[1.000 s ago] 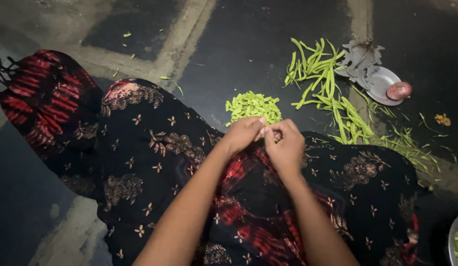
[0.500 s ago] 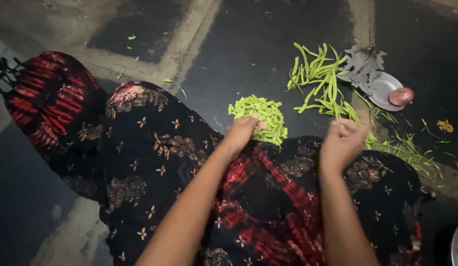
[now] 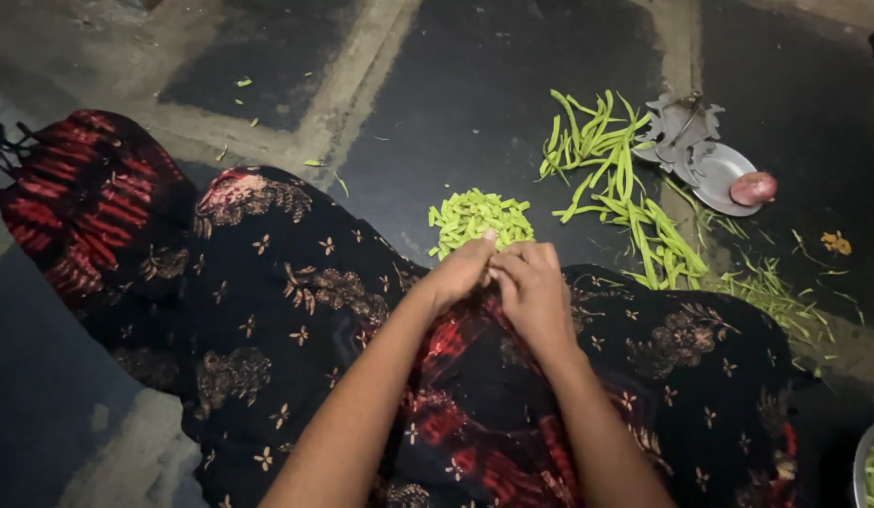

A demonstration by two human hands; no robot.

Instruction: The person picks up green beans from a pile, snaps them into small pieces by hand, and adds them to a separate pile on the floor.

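Note:
My left hand (image 3: 458, 273) and my right hand (image 3: 531, 287) meet fingertip to fingertip over my lap, which is covered by a black and red flowered cloth (image 3: 296, 310). Both are pinched shut on a green bean that the fingers almost wholly hide. Just beyond the fingertips a heap of short cut bean pieces (image 3: 479, 216) lies on the dark floor. A loose pile of whole long green beans (image 3: 615, 179) lies further right, within reach of my right hand.
A metal plate (image 3: 719, 174) with a pink onion (image 3: 754, 188) and a flat metal tool (image 3: 681, 127) sit at the far right. Thin green trimmings (image 3: 766, 287) lie beside my right knee. A steel bowl's rim (image 3: 865, 466) shows at the bottom right corner.
My right hand went out to the whole beans half a second ago and has come back to meet my left hand in front of the cut pile.

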